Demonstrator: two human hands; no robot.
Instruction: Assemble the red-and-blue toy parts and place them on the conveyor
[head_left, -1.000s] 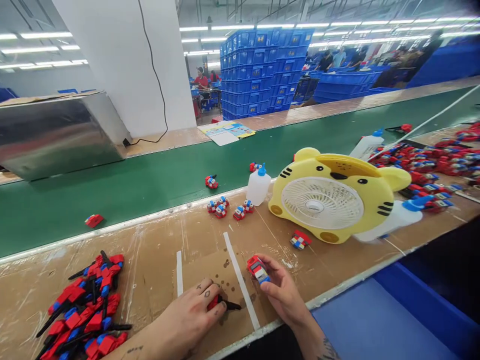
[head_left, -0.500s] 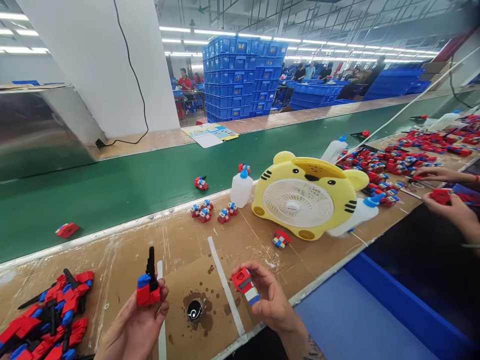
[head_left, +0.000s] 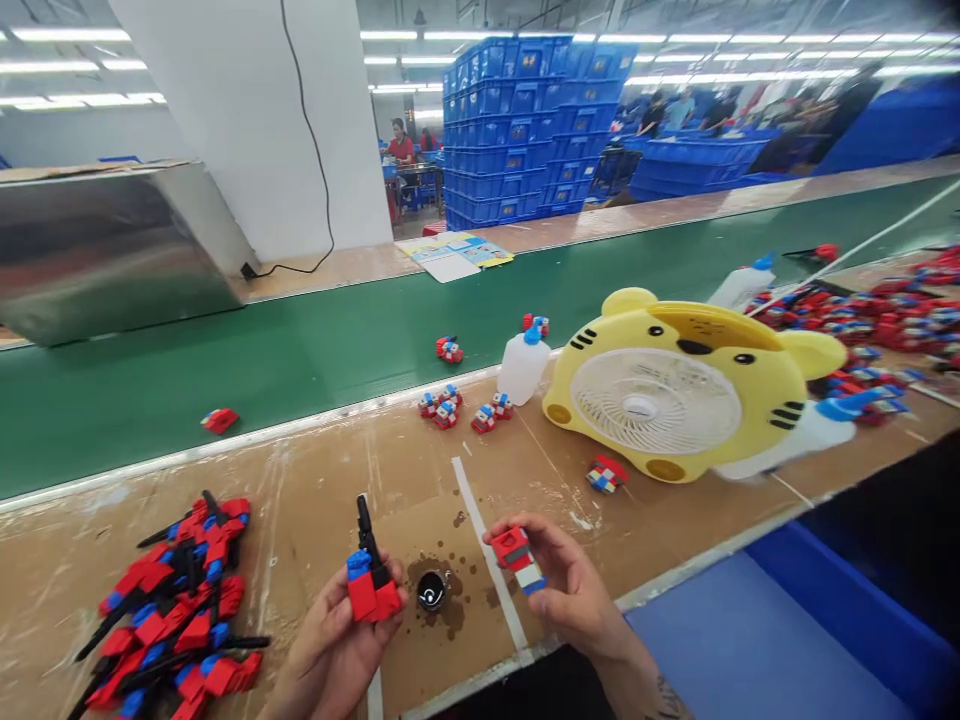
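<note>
My left hand [head_left: 349, 630] is closed around a red toy part [head_left: 373, 592] with a blue knob and a black barrel-like rod pointing up. In my right hand [head_left: 574, 590], between thumb and fingers, sits a blocky toy piece [head_left: 519, 560] in red, grey, white and blue. The two pieces are held apart over the cardboard-covered bench. Between and just below them stands a small round cup of dark liquid [head_left: 431, 591], ringed by wet stains. Left of my left hand lies a heap of red, blue and black toy parts [head_left: 180, 610].
A yellow animal-faced fan [head_left: 660, 385] stands to the right, beside a white squeeze bottle [head_left: 523, 365]. Several small toy pieces [head_left: 446, 408] lie behind. A green conveyor belt [head_left: 337, 350] runs across, carrying a few parts. A blue bin [head_left: 847, 610] is at lower right.
The camera view has turned left, so the scene sits further right. Both hands still hold the same pieces, and the left one has come slightly nearer the right. The co-worker's hands have left the view.
</note>
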